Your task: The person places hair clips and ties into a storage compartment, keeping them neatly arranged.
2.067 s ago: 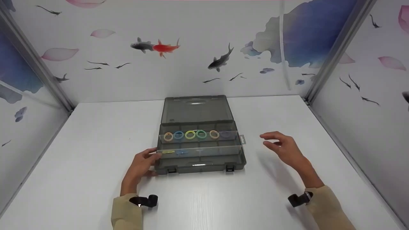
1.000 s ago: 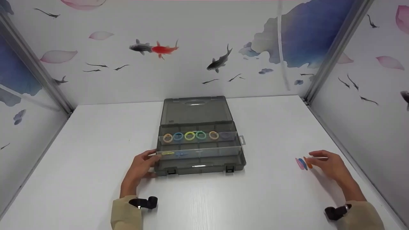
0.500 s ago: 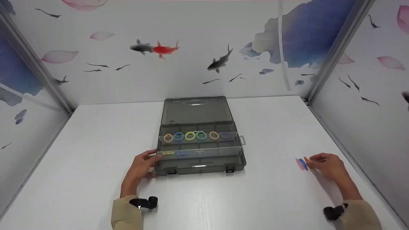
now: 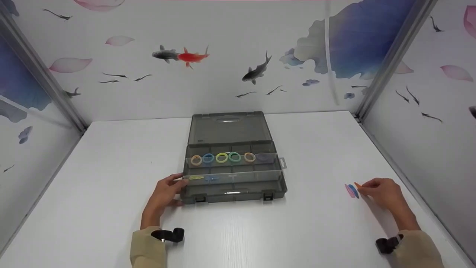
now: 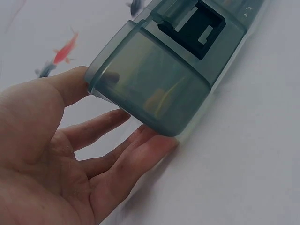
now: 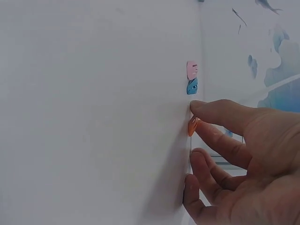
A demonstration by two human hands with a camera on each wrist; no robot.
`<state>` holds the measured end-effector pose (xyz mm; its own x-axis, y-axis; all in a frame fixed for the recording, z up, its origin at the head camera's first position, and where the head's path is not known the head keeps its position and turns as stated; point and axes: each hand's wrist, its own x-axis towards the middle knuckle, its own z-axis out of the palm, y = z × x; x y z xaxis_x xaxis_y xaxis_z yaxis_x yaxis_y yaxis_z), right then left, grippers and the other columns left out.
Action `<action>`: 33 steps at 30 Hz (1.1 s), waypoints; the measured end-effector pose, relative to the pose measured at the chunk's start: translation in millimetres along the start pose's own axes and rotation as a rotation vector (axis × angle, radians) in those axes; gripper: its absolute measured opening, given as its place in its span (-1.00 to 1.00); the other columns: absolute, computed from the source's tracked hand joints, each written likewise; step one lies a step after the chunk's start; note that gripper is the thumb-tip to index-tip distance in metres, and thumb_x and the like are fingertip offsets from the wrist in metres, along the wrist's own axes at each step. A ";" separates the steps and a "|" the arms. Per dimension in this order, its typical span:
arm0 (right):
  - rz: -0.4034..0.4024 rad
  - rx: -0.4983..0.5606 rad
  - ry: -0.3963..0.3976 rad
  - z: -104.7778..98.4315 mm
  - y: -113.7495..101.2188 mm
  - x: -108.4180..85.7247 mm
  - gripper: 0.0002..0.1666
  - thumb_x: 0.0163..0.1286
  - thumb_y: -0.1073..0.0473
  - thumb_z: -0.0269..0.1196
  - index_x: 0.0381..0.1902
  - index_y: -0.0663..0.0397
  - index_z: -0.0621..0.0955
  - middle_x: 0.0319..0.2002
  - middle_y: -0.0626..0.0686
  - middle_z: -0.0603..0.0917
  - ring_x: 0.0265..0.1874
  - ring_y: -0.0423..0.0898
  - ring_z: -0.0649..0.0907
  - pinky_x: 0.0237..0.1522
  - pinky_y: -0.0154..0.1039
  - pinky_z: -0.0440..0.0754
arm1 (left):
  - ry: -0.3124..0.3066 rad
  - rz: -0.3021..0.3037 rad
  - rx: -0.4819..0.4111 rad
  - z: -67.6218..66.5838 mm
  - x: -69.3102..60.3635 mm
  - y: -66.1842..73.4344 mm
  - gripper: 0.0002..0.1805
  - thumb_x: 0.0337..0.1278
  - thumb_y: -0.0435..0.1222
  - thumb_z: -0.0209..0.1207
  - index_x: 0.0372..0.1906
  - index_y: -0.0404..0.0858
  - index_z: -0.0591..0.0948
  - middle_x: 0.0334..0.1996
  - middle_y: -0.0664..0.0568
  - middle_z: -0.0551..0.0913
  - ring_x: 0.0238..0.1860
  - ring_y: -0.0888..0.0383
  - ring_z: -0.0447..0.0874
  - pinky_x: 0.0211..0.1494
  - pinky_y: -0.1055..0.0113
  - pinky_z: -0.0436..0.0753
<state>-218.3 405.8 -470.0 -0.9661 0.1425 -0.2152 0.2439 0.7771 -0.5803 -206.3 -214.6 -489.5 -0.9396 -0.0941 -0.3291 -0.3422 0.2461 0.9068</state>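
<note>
An open grey see-through storage box (image 4: 234, 188) lies on the table. My left hand (image 4: 164, 190) grips its left front corner, with the thumb at the rim and the other fingers along the side, as the left wrist view shows. At the right, my right hand (image 4: 383, 191) has its thumb and index finger at an orange hair clip (image 6: 193, 126), pinching it at the tabletop. Beside it lie a blue hair clip (image 4: 353, 191) and a pink hair clip (image 4: 349, 191). Inside the box sit a yellow clip (image 4: 196, 178) and a blue clip in one row.
Several coloured hair ties (image 4: 222, 158) stand along a divider in the box. Its raised lid (image 4: 230, 128) leans back near the rear wall. Printed walls enclose the white table (image 4: 238, 238) at the back and both sides.
My right hand has moved right and toward me from beside the box to the clips, and its thumb and index finger have closed on the orange one. The left hand stays put.
</note>
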 end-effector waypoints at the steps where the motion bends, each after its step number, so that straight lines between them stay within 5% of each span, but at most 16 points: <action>1: 0.009 0.000 -0.002 -0.5 -0.4 0.7 -0.48 0.36 -0.01 0.31 -0.01 0.39 0.63 -0.05 0.38 0.65 -0.16 0.10 0.57 -0.30 -0.26 0.53 | 0.001 -0.002 -0.001 0.1 0.3 0.1 -0.36 0.37 -0.06 0.17 0.47 -0.15 0.36 0.36 -0.24 0.44 0.19 -0.08 0.53 -0.27 0.30 0.70; 16: 0.005 -0.015 -0.009 -5.1 -13.1 4.1 -0.39 0.41 -0.08 0.22 0.07 0.42 0.62 0.04 0.45 0.63 -0.13 0.15 0.57 -0.25 -0.16 0.61 | 0.005 0.005 0.013 -0.2 -0.3 0.6 -0.36 0.38 -0.06 0.17 0.47 -0.16 0.35 0.33 -0.24 0.47 0.16 -0.06 0.55 -0.27 0.31 0.70; 22: -0.066 -0.011 0.060 -4.5 -33.3 2.0 -0.40 0.41 -0.12 0.24 0.04 0.36 0.65 0.02 0.43 0.66 -0.04 0.24 0.63 -0.22 -0.16 0.56 | 0.003 0.000 0.012 0.5 -2.0 1.9 -0.37 0.38 -0.08 0.16 0.47 -0.16 0.36 0.33 -0.24 0.47 0.15 -0.05 0.54 -0.27 0.32 0.70; 33: -0.218 0.004 0.146 -2.8 -81.4 2.1 -0.48 0.38 -0.11 0.30 -0.03 0.26 0.70 -0.07 0.36 0.71 -0.16 0.13 0.67 -0.31 -0.30 0.55 | -0.002 0.014 -0.008 -0.5 -0.1 0.1 -0.36 0.36 -0.08 0.18 0.46 -0.15 0.37 0.34 -0.23 0.46 0.18 -0.07 0.51 -0.25 0.29 0.71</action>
<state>-240.5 344.6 -421.0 -0.9978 0.0590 0.0309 0.0284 0.7967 -0.6037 -206.3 -215.0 -489.2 -0.9444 -0.0883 -0.3166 -0.3287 0.2398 0.9135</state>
